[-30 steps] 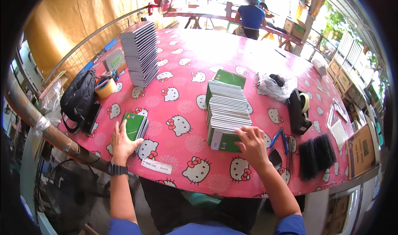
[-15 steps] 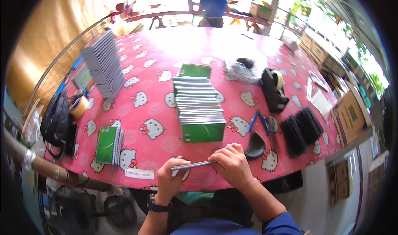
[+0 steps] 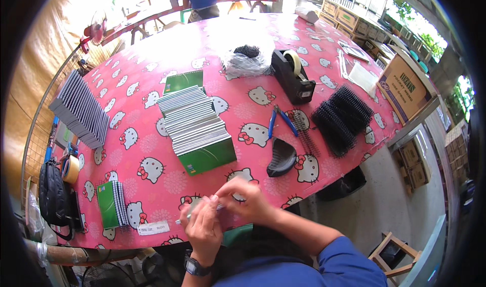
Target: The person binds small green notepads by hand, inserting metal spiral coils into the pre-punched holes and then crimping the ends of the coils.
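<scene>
Thin notebook (image 3: 198, 213), held edge-on just over the near edge of the table (image 3: 152, 183), showing only as a pale strip between both hands.

Far to the left, near the left edge: a slanted stack of grey notebooks (image 3: 81, 112), and toward the near-left corner a small pile of green ones (image 3: 109, 203). Then the left hand (image 3: 202, 231), fingers curled shut around the strip's left end. Then the right hand (image 3: 248, 201), fingertips pinched closed on its right end. Behind them, in the middle, a fanned row of green-covered notebooks (image 3: 197, 127). Further right, blue-handled pliers (image 3: 278, 121) and a heap of black binding combs (image 3: 344, 117), well apart from the hands.

Step in hand, judged only: squaring up or checking one notebook's edge. Next move probably calling for a steady two-sided grip and free space on the cloth.

Hard to make out: the cover colour, the binding side, the fingertips underneath. Both forearms cut off at the lower edge.
</scene>
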`<state>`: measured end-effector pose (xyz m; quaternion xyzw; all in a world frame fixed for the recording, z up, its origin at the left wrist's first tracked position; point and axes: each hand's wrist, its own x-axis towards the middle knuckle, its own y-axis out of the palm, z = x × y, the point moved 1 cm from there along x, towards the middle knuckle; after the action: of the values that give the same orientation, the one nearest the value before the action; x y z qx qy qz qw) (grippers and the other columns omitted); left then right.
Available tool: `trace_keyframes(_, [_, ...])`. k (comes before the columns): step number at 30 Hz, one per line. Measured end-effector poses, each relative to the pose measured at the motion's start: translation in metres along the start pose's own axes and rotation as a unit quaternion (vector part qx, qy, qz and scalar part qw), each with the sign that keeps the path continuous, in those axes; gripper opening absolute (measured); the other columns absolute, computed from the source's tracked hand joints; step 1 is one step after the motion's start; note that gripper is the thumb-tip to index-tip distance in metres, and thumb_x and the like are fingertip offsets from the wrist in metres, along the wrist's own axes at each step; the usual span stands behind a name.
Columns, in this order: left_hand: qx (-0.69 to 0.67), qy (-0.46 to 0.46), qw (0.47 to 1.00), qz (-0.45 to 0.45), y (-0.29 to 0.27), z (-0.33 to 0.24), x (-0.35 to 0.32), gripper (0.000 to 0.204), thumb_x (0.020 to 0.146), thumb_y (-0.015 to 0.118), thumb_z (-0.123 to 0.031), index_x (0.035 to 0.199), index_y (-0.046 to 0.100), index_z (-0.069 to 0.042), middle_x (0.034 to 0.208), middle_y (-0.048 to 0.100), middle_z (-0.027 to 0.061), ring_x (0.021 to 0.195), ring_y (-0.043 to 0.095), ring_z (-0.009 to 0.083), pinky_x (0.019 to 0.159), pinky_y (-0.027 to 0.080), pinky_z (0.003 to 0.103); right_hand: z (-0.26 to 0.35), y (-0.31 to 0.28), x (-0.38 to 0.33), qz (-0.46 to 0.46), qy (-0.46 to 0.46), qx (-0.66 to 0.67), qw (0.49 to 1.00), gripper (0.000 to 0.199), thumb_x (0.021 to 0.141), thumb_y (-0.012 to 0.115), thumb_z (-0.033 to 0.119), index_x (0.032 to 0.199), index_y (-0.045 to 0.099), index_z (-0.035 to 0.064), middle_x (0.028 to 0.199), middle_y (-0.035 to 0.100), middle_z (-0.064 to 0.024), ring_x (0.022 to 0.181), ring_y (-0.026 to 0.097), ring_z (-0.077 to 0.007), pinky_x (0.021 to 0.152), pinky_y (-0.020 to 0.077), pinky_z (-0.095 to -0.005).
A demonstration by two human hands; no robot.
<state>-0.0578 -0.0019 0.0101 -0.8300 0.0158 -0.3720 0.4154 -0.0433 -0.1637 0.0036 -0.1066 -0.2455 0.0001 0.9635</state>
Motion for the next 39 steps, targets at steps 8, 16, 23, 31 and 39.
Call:
trace_keyframes(8, [-0.027, 0.053, 0.998, -0.031, 0.001, 0.003, 0.010, 0.028, 0.074, 0.065, -0.002, 0.099, 0.071, -0.015, 0.094, 0.067, 0.0000, 0.082, 0.061, 0.0157, 0.077, 0.037, 0.031, -0.086, -0.200, 0.017, -0.184, 0.152, -0.617, 0.750, 0.022, 0.077, 0.068, 0.012, 0.096, 0.063, 0.0017, 0.090, 0.063, -0.0164, 0.087, 0.060, -0.0308, 0.083, 0.0474, -0.0373])
trace_keyframes(16, [-0.035, 0.039, 0.999, -0.014, 0.002, 0.006, 0.010, 0.026, 0.071, 0.069, -0.005, 0.096, 0.071, -0.013, 0.094, 0.067, -0.0003, 0.084, 0.059, 0.0164, 0.080, 0.037, 0.032, -0.073, -0.216, 0.019, -0.224, 0.216, -0.375, 0.873, 0.017, 0.082, 0.067, 0.013, 0.094, 0.064, 0.0011, 0.079, 0.068, -0.0148, 0.071, 0.067, -0.0253, 0.067, 0.0512, -0.0347])
trace_keyframes(23, [-0.043, 0.036, 0.998, -0.023, 0.002, 0.006, 0.013, 0.024, 0.071, 0.072, -0.008, 0.095, 0.071, -0.013, 0.090, 0.066, -0.0008, 0.080, 0.057, 0.0165, 0.079, 0.036, 0.032, -0.023, -0.205, 0.015, -0.223, 0.178, -0.355, 0.890, 0.040, 0.082, 0.058, 0.001, 0.121, 0.054, 0.0052, 0.086, 0.058, -0.0045, 0.069, 0.056, -0.0130, 0.064, 0.0487, -0.0287])
trace_keyframes(31, [-0.050, 0.013, 0.998, 0.019, 0.003, 0.007, 0.025, 0.023, 0.070, 0.074, -0.015, 0.093, 0.070, -0.013, 0.083, 0.063, -0.0019, 0.078, 0.056, 0.0166, 0.076, 0.036, 0.033, 0.019, -0.068, -0.002, 0.113, 0.076, -0.093, 0.986, 0.031, 0.084, 0.062, 0.001, 0.114, 0.062, 0.0077, 0.082, 0.057, -0.0060, 0.075, 0.059, -0.0152, 0.067, 0.0484, -0.0274])
trace_keyframes(39, [-0.053, 0.022, 0.998, 0.017, 0.002, 0.007, 0.022, 0.022, 0.071, 0.073, -0.015, 0.093, 0.070, -0.015, 0.083, 0.063, -0.0049, 0.079, 0.056, 0.0144, 0.076, 0.034, 0.032, 0.015, -0.054, 0.001, 0.107, 0.046, -0.107, 0.988, 0.025, 0.078, 0.069, 0.003, 0.103, 0.067, 0.0084, 0.085, 0.058, -0.0054, 0.077, 0.059, -0.0173, 0.065, 0.0488, -0.0289])
